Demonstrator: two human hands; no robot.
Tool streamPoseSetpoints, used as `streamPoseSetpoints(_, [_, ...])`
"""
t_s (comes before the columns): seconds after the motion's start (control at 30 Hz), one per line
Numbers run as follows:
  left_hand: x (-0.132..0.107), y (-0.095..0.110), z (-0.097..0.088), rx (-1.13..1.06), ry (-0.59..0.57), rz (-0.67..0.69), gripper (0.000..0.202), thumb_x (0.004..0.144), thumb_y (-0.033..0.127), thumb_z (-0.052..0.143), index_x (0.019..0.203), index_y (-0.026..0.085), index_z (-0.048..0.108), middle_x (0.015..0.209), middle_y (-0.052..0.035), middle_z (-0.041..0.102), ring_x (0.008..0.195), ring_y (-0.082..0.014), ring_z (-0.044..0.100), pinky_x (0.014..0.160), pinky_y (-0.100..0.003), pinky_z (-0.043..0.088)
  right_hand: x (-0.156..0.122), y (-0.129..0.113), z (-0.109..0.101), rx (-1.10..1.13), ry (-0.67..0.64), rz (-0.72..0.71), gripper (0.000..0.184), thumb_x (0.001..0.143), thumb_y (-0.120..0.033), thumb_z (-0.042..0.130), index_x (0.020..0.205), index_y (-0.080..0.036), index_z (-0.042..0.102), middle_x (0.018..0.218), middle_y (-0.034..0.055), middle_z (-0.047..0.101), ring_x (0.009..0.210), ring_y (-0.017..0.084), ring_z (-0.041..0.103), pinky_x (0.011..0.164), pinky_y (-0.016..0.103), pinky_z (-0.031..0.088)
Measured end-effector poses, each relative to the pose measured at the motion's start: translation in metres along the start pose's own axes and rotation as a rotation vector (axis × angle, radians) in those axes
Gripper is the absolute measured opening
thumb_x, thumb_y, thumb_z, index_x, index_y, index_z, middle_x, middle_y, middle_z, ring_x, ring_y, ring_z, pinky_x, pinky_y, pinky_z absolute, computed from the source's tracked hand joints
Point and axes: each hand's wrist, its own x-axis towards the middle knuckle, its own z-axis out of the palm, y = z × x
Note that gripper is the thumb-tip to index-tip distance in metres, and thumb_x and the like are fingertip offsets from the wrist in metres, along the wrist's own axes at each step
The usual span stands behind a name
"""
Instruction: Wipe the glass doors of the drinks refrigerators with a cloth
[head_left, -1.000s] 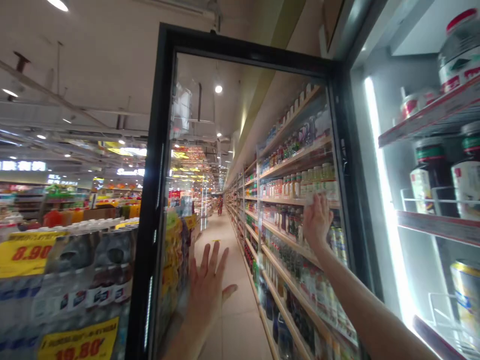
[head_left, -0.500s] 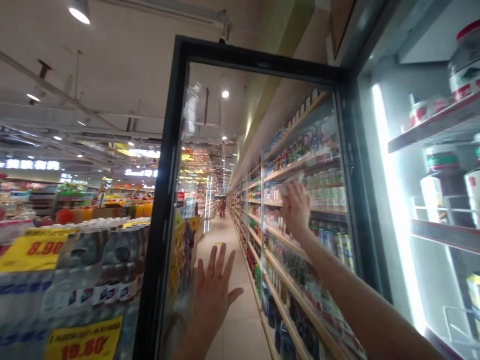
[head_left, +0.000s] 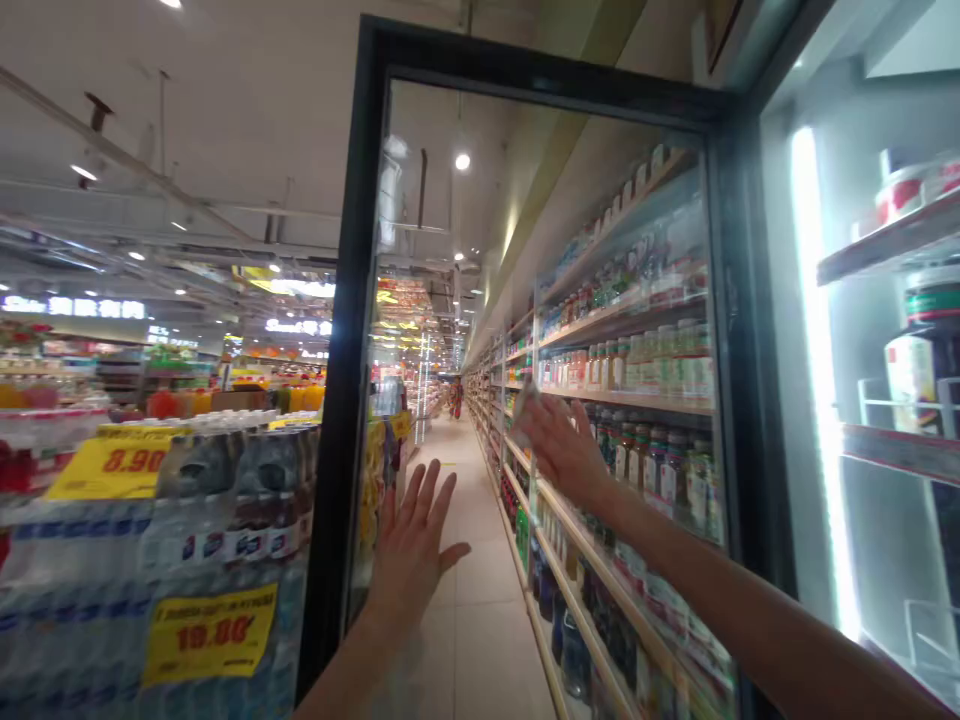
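A glass cooler door (head_left: 349,300) with a black frame stands swung open before me. My left hand (head_left: 411,548) is raised with its fingers spread and its palm towards the lower left part of the pane; it appears to rest on the glass. Higher up and further right, my right hand (head_left: 559,440) presses a pale, crumpled cloth (head_left: 527,408) to the pane. Motion blurs this hand a little, and its fingers partly cover the cloth. Through the glass show shelves of bottled drinks (head_left: 637,360).
To the right, the lit cooler interior holds bottles (head_left: 919,370) on shelves beside a bright light strip (head_left: 821,380). Stacked packs of bottled drinks (head_left: 232,540) with yellow price signs (head_left: 210,632) stand left of the door. A long tiled aisle (head_left: 450,500) runs beyond the glass, with a distant person (head_left: 456,398).
My right hand has moved left and slightly down over the glass with the cloth. My left hand keeps nearly the same place and spread. The whole view has shifted somewhat.
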Motion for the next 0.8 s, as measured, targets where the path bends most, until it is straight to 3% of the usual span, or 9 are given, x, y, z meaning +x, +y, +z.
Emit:
streamPoseSetpoints(0.1, [0.001, 0.004, -0.001, 0.032, -0.02, 0.009, 0.074, 0.075, 0.046, 0.06, 0.138, 0.02, 0.03, 0.145, -0.0119, 0.029, 0.133, -0.0299, 0.027, 0.103, -0.053, 0.029, -0.072, -0.047, 0.002, 0.085, -0.132, -0.319, 0.042, 0.082, -0.015, 0.045, 0.12, -0.032, 0.053, 0.133, -0.0058, 0.049, 0.135, 0.015, 0.022, 0.113, 0.043, 0.001])
streamPoseSetpoints(0.17, [0.002, 0.005, 0.0, 0.045, -0.018, 0.012, 0.075, 0.074, 0.045, 0.061, 0.138, 0.02, 0.029, 0.144, -0.0112, 0.03, 0.134, -0.0296, 0.026, 0.103, -0.052, 0.031, -0.087, -0.054, 0.007, 0.078, -0.146, -0.361, 0.044, 0.081, -0.013, 0.044, 0.118, -0.033, 0.054, 0.132, -0.0071, 0.049, 0.134, 0.015, 0.024, 0.113, 0.043, 0.001])
streamPoseSetpoints(0.23, [0.002, 0.005, 0.001, 0.037, -0.008, 0.004, 0.076, 0.075, 0.045, 0.06, 0.139, 0.02, 0.027, 0.144, -0.0114, 0.031, 0.133, -0.0295, 0.027, 0.102, -0.052, 0.031, -0.068, -0.042, 0.012, 0.036, -0.075, -0.221, 0.043, 0.082, -0.013, 0.042, 0.121, -0.03, 0.052, 0.133, -0.0026, 0.05, 0.134, 0.017, 0.026, 0.113, 0.045, 0.006])
streamPoseSetpoints(0.37, [-0.006, -0.001, 0.004, -0.014, 0.01, -0.014, 0.076, 0.078, 0.046, 0.055, 0.141, 0.019, 0.022, 0.143, -0.0124, 0.032, 0.133, -0.0302, 0.028, 0.102, -0.052, 0.032, -0.013, -0.019, 0.017, -0.05, 0.151, 0.279, 0.042, 0.085, -0.018, 0.041, 0.126, -0.018, 0.048, 0.135, 0.0115, 0.045, 0.133, 0.024, 0.027, 0.108, 0.05, 0.018])
streamPoseSetpoints(0.43, [-0.017, -0.007, 0.005, -0.025, 0.035, -0.027, 0.079, 0.079, 0.048, 0.053, 0.142, 0.017, 0.017, 0.143, -0.0132, 0.033, 0.132, -0.0298, 0.029, 0.101, -0.049, 0.034, -0.018, -0.031, 0.016, -0.018, 0.139, 0.229, 0.041, 0.084, -0.016, 0.041, 0.125, -0.018, 0.049, 0.135, 0.0109, 0.046, 0.134, 0.024, 0.025, 0.108, 0.05, 0.018])
streamPoseSetpoints(0.53, [-0.033, -0.015, 0.006, -0.019, 0.061, -0.022, 0.082, 0.08, 0.051, 0.049, 0.143, 0.016, 0.01, 0.141, -0.0134, 0.036, 0.131, -0.0274, 0.032, 0.101, -0.045, 0.036, -0.053, -0.063, 0.013, 0.114, -0.017, -0.209, 0.041, 0.082, -0.012, 0.043, 0.118, -0.027, 0.054, 0.131, -0.0006, 0.051, 0.135, 0.018, 0.024, 0.112, 0.046, 0.01])
streamPoseSetpoints(0.6, [-0.039, -0.018, 0.006, -0.005, 0.054, -0.022, 0.08, 0.081, 0.051, 0.047, 0.143, 0.017, 0.009, 0.141, -0.0129, 0.037, 0.131, -0.026, 0.032, 0.102, -0.043, 0.035, -0.058, -0.073, 0.012, 0.147, -0.059, -0.343, 0.04, 0.082, -0.012, 0.043, 0.115, -0.03, 0.056, 0.129, -0.0042, 0.053, 0.134, 0.016, 0.025, 0.113, 0.043, 0.006])
streamPoseSetpoints(0.73, [-0.038, -0.016, 0.004, 0.031, 0.032, -0.028, 0.078, 0.082, 0.051, 0.046, 0.143, 0.016, 0.011, 0.142, -0.0133, 0.035, 0.132, -0.0265, 0.03, 0.103, -0.043, 0.033, 0.002, -0.063, 0.017, 0.059, 0.124, 0.075, 0.038, 0.084, -0.015, 0.042, 0.12, -0.018, 0.054, 0.13, 0.0076, 0.052, 0.135, 0.02, 0.024, 0.111, 0.046, 0.008])
streamPoseSetpoints(0.8, [-0.038, -0.014, 0.002, 0.05, 0.017, -0.033, 0.079, 0.081, 0.049, 0.049, 0.142, 0.014, 0.012, 0.142, -0.0134, 0.035, 0.132, -0.0273, 0.03, 0.103, -0.044, 0.034, 0.029, -0.064, 0.023, 0.05, 0.142, 0.172, 0.039, 0.085, -0.016, 0.042, 0.122, -0.017, 0.052, 0.134, 0.0097, 0.048, 0.134, 0.022, 0.025, 0.11, 0.047, 0.011])
